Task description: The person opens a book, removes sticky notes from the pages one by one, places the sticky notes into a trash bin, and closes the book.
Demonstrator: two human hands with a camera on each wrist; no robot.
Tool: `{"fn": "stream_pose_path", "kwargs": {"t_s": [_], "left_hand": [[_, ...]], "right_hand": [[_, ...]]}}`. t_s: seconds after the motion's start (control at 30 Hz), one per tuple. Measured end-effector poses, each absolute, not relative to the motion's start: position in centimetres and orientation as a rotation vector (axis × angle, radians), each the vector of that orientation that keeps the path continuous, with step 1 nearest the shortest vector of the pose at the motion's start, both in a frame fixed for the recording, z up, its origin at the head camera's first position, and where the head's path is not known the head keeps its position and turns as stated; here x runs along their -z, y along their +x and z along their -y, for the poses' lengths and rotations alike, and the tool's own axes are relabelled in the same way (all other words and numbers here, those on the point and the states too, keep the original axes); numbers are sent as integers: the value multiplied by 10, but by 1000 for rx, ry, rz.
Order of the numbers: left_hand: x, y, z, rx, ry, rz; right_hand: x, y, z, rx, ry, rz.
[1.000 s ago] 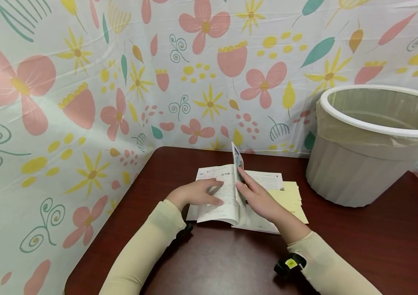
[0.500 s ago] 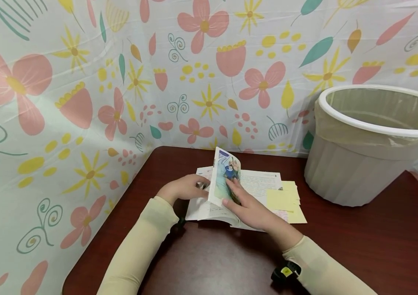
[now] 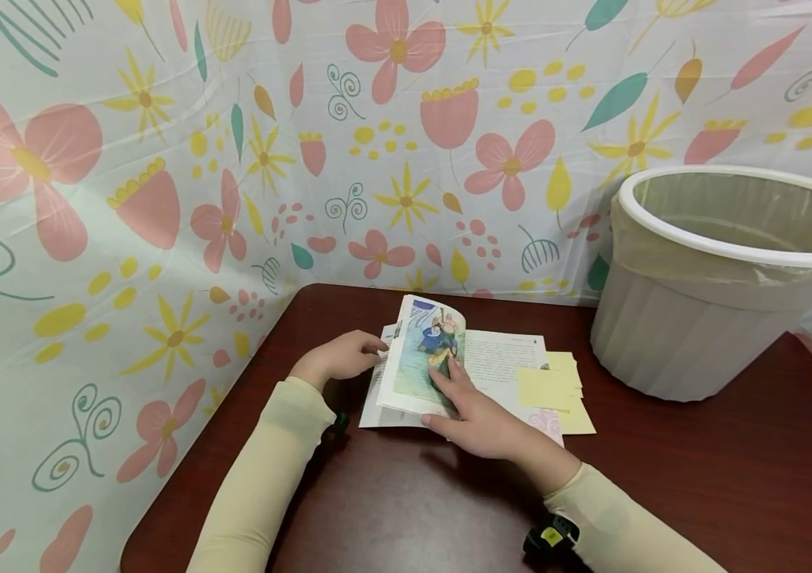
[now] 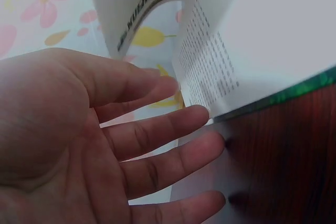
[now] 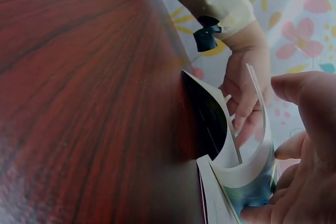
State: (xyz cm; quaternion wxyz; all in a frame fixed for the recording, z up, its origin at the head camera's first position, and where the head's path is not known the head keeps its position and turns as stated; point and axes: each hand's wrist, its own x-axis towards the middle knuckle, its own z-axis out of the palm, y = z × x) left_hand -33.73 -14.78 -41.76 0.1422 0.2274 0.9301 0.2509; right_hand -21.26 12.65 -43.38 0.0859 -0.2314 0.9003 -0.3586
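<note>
An open book (image 3: pixel 502 362) lies on the table, a raised bundle of pages curving over its left half. The upper face carries a colour illustration (image 3: pixel 423 350). My right hand (image 3: pixel 481 418) touches this illustrated page with extended fingers; in the right wrist view, the right hand (image 5: pixel 312 156) is against the outer side of the curved pages (image 5: pixel 260 156). My left hand (image 3: pixel 341 358) is at the book's left edge. The left wrist view has the left hand (image 4: pixel 115 135) with spread fingers, fingertips close to the edge of a printed page (image 4: pixel 210 61); contact is hard to tell.
Yellow sticky notes (image 3: pixel 545 387) stick out at the book's right side. A grey waste bin (image 3: pixel 692 334) with a white rim and a liner stands at the right of the dark red table (image 3: pixel 392 493). A flower-patterned curtain (image 3: pixel 392 159) hangs behind and to the left.
The upright pages have swung over to the left, bringing the illustration face up. My right hand has followed them left and toward me; my left hand has drawn back to the left edge.
</note>
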Motion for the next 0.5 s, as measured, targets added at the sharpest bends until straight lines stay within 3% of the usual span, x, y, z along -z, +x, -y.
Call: {"fn": "stream_pose_path", "kwargs": {"t_s": [0.5], "left_hand": [[417,-336,150,-784,592,-2659]], "right_hand": [[439,-217,-131,882,-892,-2643]]}}
